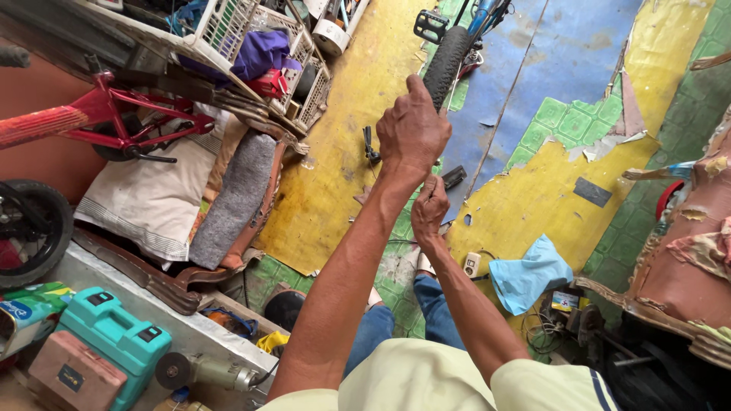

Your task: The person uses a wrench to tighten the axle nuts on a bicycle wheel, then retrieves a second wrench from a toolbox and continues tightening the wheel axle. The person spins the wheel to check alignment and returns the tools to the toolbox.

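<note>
Two big masses hem the work: a worn cushioned seat w/ a red bike frame on the left, a torn brown seat on the right. Between them is peeling yellow-blue floor, the only open room (littered w/ small bits). Black bike tyre stands upright just beyond the hands. It prob handles firm and grippy, fairly light; best held by the tread. Left hand is clenched, thumb up, and right hand is fisted below it; can't tell what either grips. Blue cloth lies near the knees
</note>
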Demonstrator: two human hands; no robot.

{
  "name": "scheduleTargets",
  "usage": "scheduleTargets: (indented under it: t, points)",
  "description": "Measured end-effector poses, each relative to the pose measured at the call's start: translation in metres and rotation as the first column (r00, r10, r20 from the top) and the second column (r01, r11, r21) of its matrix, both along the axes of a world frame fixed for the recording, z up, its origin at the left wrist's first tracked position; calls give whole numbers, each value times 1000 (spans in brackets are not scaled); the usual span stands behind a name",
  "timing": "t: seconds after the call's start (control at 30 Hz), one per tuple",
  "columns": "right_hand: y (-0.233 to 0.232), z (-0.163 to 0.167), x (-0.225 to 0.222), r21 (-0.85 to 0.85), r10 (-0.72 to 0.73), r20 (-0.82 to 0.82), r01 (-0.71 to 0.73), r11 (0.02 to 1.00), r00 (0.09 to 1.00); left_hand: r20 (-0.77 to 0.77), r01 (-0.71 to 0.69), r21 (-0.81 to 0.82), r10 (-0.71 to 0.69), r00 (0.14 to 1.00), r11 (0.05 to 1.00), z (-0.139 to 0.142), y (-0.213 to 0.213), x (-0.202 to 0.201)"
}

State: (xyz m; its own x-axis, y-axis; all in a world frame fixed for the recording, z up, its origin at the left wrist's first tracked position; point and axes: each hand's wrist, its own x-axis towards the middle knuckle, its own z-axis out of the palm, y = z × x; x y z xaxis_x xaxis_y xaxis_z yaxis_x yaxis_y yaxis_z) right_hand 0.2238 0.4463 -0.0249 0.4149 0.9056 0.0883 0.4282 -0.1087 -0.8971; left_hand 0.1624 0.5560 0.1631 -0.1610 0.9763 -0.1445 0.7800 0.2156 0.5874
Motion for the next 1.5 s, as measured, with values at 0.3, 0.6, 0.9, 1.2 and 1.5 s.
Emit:
scheduleTargets:
  t: [0.3,0.6,0.9,1.2,1.5]
  points:
    - [6,-6,-7,78,-28,50,24,997,998,-12,-2,-15,2,1000,1000,2,0,1]
    - [3,1,-4,115,-47,-75,55,992,996,59,3,-30,-2,998,1000,-3,1,-1]
    - [2,1,-2,142,-31,-33,36,989,999,50,4,-5,-3,999,1000,4,-4,-2]
    - [-1,3,-20,61,28,-66,-24,998,997,2,-3,37,3,1000,999,8,-6,-5]
    - [-2,8,-12,101,-67,-36,71,992,997,86,-8,-10,9,996,1000,4,-5,-9]
